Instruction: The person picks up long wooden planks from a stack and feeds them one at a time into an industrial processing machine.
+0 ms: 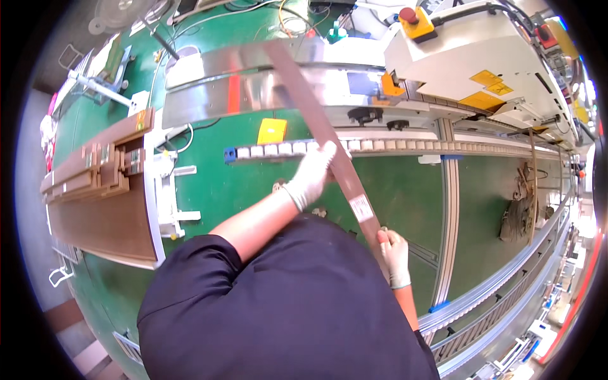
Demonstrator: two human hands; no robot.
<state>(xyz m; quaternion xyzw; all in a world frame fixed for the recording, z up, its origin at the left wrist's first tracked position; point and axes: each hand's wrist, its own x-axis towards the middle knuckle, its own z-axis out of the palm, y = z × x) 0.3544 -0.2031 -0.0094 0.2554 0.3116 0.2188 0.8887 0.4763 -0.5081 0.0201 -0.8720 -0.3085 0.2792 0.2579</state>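
Note:
A long, narrow brown board (345, 173) slants across the middle of the head view, its far end over a metal machine bed and its near end by my right side. My left hand (311, 174), in a white glove, is closed around the board's edge near its middle. Lower down, my gloved right hand (394, 254) grips the near end. A white label (361, 208) is stuck on the board between my hands. Just beyond my left hand runs a roller rail (380, 145) with white rollers, passing beneath the board.
On the left, a cart (156, 244) carries stacked brown boards (95, 174). The shiny metal bed (196, 101) with a red strip lies ahead. A white machine (468, 63) with a red stop button (409, 15) stands at the far right. A roller conveyor (481, 310) runs along the right.

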